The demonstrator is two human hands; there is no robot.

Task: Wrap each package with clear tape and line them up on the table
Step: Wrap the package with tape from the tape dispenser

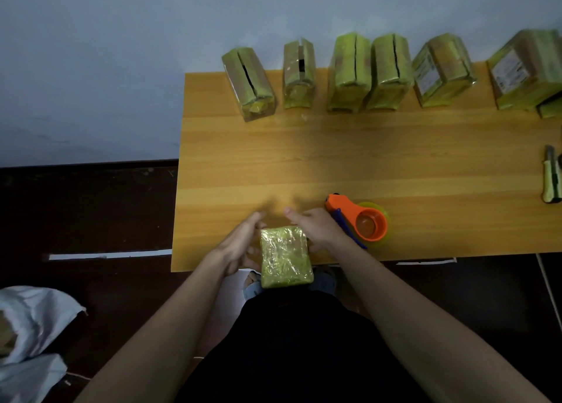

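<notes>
A small green package (pixel 286 256) covered in shiny clear tape is held over the near edge of the wooden table (pixel 365 165). My left hand (pixel 240 244) holds its left side with fingers curled under it. My right hand (pixel 316 229) holds its right side, thumb pointing forward. An orange tape dispenser (pixel 362 220) with a clear tape roll lies on the table just right of my right hand. Several taped green packages stand in a row along the far edge, from the leftmost one (pixel 249 83) to the rightmost one (pixel 529 68).
A green utility knife (pixel 552 174) lies at the table's right edge. White sacks (pixel 30 326) sit on the dark floor at lower left. A grey wall rises behind the table. The table's left edge runs near x 590.
</notes>
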